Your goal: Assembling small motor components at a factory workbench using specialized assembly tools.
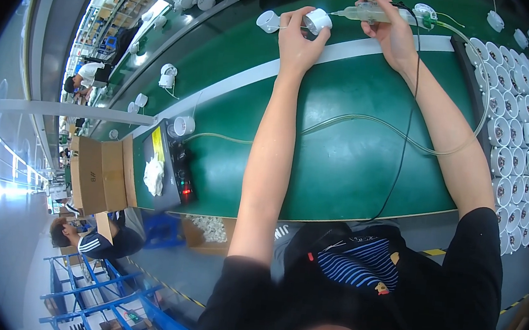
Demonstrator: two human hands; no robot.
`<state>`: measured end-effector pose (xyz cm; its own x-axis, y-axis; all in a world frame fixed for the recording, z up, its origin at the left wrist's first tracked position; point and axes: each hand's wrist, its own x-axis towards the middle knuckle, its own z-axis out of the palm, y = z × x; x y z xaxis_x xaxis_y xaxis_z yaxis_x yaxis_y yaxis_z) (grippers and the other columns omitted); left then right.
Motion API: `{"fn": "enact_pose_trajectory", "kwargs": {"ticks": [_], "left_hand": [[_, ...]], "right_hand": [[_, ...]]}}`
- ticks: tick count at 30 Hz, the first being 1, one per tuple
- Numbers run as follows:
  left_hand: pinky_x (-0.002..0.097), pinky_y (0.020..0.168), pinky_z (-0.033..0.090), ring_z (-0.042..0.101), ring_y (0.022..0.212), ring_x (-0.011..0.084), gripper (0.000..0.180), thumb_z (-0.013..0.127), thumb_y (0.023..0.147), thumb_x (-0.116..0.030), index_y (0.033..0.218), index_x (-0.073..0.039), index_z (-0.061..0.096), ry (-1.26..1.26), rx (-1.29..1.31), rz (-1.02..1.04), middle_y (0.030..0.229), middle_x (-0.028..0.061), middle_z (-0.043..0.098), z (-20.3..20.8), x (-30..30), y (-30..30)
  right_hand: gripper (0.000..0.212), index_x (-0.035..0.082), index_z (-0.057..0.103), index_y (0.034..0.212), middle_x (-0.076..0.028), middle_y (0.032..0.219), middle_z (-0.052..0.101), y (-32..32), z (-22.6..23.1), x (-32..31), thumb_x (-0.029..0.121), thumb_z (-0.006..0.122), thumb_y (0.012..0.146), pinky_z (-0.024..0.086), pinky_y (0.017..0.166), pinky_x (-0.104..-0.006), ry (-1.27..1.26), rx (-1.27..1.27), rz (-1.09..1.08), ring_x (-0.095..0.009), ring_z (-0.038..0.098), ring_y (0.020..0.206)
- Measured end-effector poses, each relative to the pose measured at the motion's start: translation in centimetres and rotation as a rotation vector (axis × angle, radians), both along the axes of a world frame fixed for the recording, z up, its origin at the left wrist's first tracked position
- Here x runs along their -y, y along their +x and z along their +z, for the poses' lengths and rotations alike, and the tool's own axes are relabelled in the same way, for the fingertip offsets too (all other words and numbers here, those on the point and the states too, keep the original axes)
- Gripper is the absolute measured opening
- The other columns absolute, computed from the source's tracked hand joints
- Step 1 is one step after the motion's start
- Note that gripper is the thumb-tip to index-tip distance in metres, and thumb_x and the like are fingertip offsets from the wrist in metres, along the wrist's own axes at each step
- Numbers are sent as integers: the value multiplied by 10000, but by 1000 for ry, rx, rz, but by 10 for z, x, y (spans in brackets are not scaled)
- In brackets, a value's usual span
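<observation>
My left hand (297, 46) pinches a white round housing (317, 20) between thumb and fingers, above the green work surface. A second white round part (267, 21) is just left of those fingers, with a thin wire running between the two. My right hand (393, 36) is wrapped round a clear dispensing syringe (363, 13) lying level in the fingers. Its thin needle points left at the housing's rim; I cannot tell whether it touches. From the syringe's rear end a clear air hose (477, 71) loops down across the bench.
A dark dispenser box (172, 169) with a lit red display and a crumpled white cloth stands at left. A tray of white housings (512, 135) fills the right side. A black cable (405, 147) hangs beside my right forearm. An open carton (101, 171) is beyond the bench's left end.
</observation>
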<state>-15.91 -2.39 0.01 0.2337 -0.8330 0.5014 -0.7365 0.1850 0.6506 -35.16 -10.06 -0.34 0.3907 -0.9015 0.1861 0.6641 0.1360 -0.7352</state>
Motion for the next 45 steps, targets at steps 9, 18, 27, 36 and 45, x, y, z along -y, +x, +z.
{"fn": "enact_pose_trajectory", "kwargs": {"ticks": [9,18,27,36,45], "left_hand": [[349,840,543,607,1000,269,413,741,764,-129,1166,-84,657,-99,-74,-81,1184,125,487,-3,-3,2],[379,882,573,613,1067,230,350,853,736,-103,1003,-73,629,-84,-34,-153,1242,85,497,-3,0,2],[371,917,569,604,1106,222,378,886,710,-75,977,-60,619,-53,-72,-184,1255,74,501,-2,-2,2],[445,998,483,577,1141,306,401,888,697,-87,1016,-97,645,-66,78,-53,1220,85,524,-4,-1,3],[553,1114,292,377,1335,341,424,816,740,-126,1133,-153,658,-350,358,177,1346,113,471,-2,-3,-2]], "right_hand": [[254,108,645,1040,-48,925,636,7,-3,10,339,543,1017,425,590,-263,-28,319,181,-156,621,802],[344,106,658,1154,-28,1012,633,-8,-4,-5,375,482,1034,366,663,-228,-245,-227,2,-87,513,721],[275,125,675,1092,6,881,630,-2,-6,-7,360,561,1003,360,634,-221,-327,-338,-40,-62,526,691],[284,120,674,1098,4,897,636,-1,-4,-8,362,560,1003,379,653,-221,-340,-385,-42,-68,534,713],[359,71,673,1086,-44,973,654,-3,-10,6,379,494,1045,502,772,-287,-166,-172,-489,-161,650,902]]}}
